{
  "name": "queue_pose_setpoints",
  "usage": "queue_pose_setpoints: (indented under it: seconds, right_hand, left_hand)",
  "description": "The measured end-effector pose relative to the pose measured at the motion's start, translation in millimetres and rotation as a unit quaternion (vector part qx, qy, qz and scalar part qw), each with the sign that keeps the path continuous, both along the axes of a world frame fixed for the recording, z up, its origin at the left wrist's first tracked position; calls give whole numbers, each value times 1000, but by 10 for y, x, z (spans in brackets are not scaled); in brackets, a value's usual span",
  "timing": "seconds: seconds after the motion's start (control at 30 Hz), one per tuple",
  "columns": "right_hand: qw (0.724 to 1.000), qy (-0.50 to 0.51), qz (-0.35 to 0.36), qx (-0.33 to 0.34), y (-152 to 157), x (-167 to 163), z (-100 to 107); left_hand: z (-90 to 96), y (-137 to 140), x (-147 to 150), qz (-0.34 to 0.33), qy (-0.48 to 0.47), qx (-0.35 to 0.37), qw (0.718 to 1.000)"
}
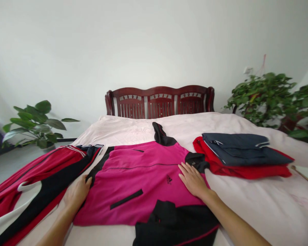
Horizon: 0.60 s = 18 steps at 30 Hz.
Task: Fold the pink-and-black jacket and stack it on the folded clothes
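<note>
Creased sheet (246, 205) under magenta jacket (149, 179) (left grip (78, 189) round hem (100, 166); right grip (193, 179) flat, loose)

Magenta jacket (150, 177): smooth matt cloth. Navy folded garment (236, 152), red folded garment (248, 172): matt cloth. Bedsheet (254, 208): matt cloth, lightly creased. Headboard (155, 92): dark wood, glossy finish. Wall (154, 44): smooth, matt.

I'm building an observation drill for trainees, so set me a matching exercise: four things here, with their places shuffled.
1. left hand
2. right hand
3. folded navy garment
4. magenta jacket

A. on top of red cloth
B. at the jacket's black hem
C. laid out on pale bedding
D. flat beside the jacket's logo

Pairs: 1-B, 2-D, 3-A, 4-C
</note>
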State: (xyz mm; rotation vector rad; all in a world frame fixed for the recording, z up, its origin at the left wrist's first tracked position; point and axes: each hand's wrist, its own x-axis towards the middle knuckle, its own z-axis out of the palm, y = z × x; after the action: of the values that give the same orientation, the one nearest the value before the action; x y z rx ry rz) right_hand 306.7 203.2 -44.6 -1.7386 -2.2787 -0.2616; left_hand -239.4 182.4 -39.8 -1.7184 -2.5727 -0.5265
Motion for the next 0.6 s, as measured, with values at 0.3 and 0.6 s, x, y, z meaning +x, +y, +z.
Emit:
queue_pose_setpoints:
  seconds: [0.3,0.6]
  right_hand:
    - [999,5,0,-54,-285,5,11]
    - [998,67,-2,-20,-557,22,38]
  left_hand:
    - [14,-384,40,8,-69,16,997]
    - [82,-592,188,68,-43,-13,997]
